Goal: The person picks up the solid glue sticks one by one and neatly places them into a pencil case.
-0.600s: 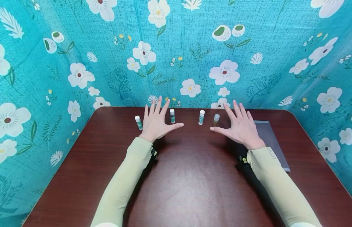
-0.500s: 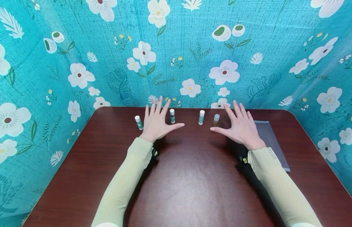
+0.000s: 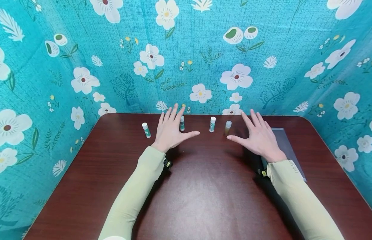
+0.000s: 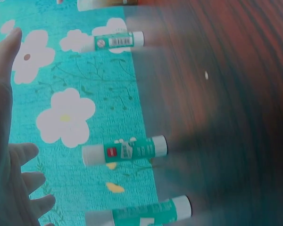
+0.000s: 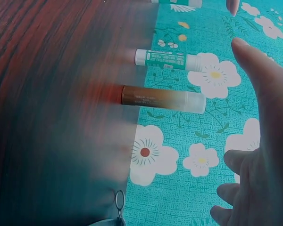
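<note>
My left hand [image 3: 171, 132] hovers over the table with spread fingers and nothing in its grasp. To its left stands a green glue stick [image 3: 146, 130] with a white cap. A second green glue stick [image 3: 182, 124] stands behind the left fingers, partly covered by them. Right of centre is a third green glue stick [image 3: 212, 124], and beside it a brown tube [image 3: 227, 128] with a translucent cap. My right hand [image 3: 260, 137] also hovers with fingers apart, its thumb tip near the brown tube. The left wrist view shows the second glue stick [image 4: 127, 150] upright, apart from the fingers.
A flat dark grey pouch [image 3: 285, 143] lies under and beyond the right hand. In the right wrist view a metal zipper pull [image 5: 120, 200] shows at the bottom. The dark red-brown table [image 3: 192, 186] ends at a blue flowered cloth [image 3: 180, 73].
Both hands have drifted slightly to the right and a little nearer to me, their fingers a bit closer together. The glue sticks and brown tube stay where they were.
</note>
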